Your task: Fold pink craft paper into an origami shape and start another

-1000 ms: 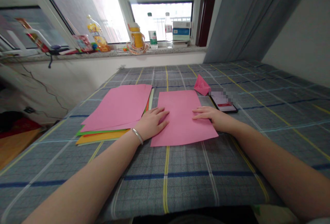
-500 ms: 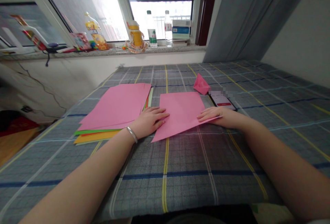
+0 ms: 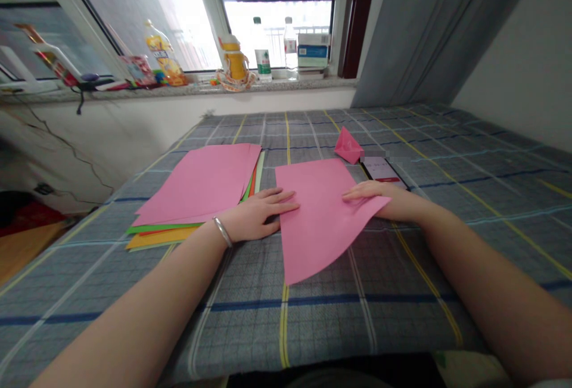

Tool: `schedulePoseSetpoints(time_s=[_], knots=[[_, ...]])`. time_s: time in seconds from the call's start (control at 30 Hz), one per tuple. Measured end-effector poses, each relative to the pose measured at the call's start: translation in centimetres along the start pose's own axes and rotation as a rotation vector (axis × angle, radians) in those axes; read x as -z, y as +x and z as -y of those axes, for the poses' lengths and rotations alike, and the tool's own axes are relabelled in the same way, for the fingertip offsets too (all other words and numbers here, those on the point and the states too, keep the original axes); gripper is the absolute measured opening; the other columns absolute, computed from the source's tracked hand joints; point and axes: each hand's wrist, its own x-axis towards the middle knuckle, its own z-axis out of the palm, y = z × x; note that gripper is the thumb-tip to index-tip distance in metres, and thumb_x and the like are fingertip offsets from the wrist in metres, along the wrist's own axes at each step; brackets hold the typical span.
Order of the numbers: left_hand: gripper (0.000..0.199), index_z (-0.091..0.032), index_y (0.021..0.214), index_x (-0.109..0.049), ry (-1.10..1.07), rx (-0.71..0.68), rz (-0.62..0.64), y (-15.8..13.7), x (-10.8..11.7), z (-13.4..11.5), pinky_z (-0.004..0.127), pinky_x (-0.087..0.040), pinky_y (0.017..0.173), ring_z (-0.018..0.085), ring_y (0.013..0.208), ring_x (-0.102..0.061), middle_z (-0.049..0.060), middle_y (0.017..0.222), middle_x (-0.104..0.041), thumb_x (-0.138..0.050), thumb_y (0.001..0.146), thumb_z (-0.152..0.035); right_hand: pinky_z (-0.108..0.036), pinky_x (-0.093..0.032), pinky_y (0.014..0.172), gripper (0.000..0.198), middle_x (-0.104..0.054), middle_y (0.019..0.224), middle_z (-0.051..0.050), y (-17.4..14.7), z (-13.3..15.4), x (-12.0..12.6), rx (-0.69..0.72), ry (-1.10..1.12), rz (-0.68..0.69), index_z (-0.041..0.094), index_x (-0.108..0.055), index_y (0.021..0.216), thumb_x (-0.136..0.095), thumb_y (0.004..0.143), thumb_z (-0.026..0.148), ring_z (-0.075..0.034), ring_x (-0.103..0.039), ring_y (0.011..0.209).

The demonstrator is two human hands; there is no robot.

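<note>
daylight comes from the window (image 3: 183, 6) beyond the far edge of the cloth (image 3: 241, 334), its glass burnt to white glare that swallows the outlines of the clear bottles (image 3: 264, 68). the curtain (image 3: 402, 36) sits in grey dimness, and shadows around the paper (image 3: 317, 215) are soft and faint. the wide lens stretches the forearms (image 3: 147, 292) toward the near corners, fine detail looks soft, and mosaic blocks mask the phone's (image 3: 379, 170) far end.

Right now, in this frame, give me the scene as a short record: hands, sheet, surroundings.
left hand: flat, fingertips over the left edge of the pink sheet
right hand: at the sheet's right edge
sheet shape: near right corner raised, curving
left side: paper stack, pink on top
far right: folded pink paper beside phone
surface: plaid cloth
</note>
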Motion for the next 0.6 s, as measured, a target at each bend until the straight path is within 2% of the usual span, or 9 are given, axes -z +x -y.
schedulePoseSetpoints(time_s=[0.13, 0.37, 0.47, 0.6], knots=[[0.045, -0.027, 0.14, -0.046, 0.0, -0.028, -0.024, 0.2, -0.1, 0.0, 0.044, -0.026, 0.116, 0.025, 0.14, -0.031, 0.002, 0.15, -0.037, -0.041, 0.095, -0.03, -0.037, -0.043, 0.101, 0.029, -0.071, 0.112, -0.006, 0.1, -0.5, -0.2, -0.011, -0.003, 0.015, 0.024, -0.075, 0.101, -0.062, 0.081, 0.04, -0.023, -0.062, 0.11], [0.039, -0.029, 0.13, -0.056, -0.103, -0.039, -0.063, 0.5, -0.5, 0.5, 0.041, -0.028, 0.116, 0.019, 0.137, -0.036, -0.001, 0.144, -0.047, -0.038, 0.096, -0.024, -0.034, -0.051, 0.087, 0.027, -0.075, 0.098, -0.004, -0.2, 0.4, -0.4, -0.219, -0.081, -0.071, 0.024, -0.075, 0.1, -0.061, 0.083, 0.039, -0.022, -0.067, 0.092], [0.041, -0.028, 0.127, -0.059, -0.199, -0.033, -0.066, 0.5, -0.3, 0.6, 0.041, -0.028, 0.115, 0.017, 0.137, -0.037, -0.001, 0.141, -0.05, -0.035, 0.095, -0.019, -0.036, -0.047, 0.094, 0.028, -0.073, 0.105, -0.004, -0.1, 0.0, -0.4, -0.134, -0.077, -0.03, 0.025, -0.074, 0.103, -0.065, 0.079, 0.036, -0.023, -0.065, 0.1], [0.038, -0.026, 0.124, -0.061, -0.343, -0.027, -0.051, 0.2, 0.3, 0.2, 0.044, -0.03, 0.114, 0.02, 0.137, -0.037, 0.002, 0.138, -0.053, -0.045, 0.09, -0.019, -0.04, -0.042, 0.1, 0.029, -0.07, 0.114, -0.005, 0.1, -0.7, -0.3, -0.034, -0.099, 0.002, 0.025, -0.074, 0.103, -0.067, 0.076, 0.031, -0.024, -0.061, 0.109]])
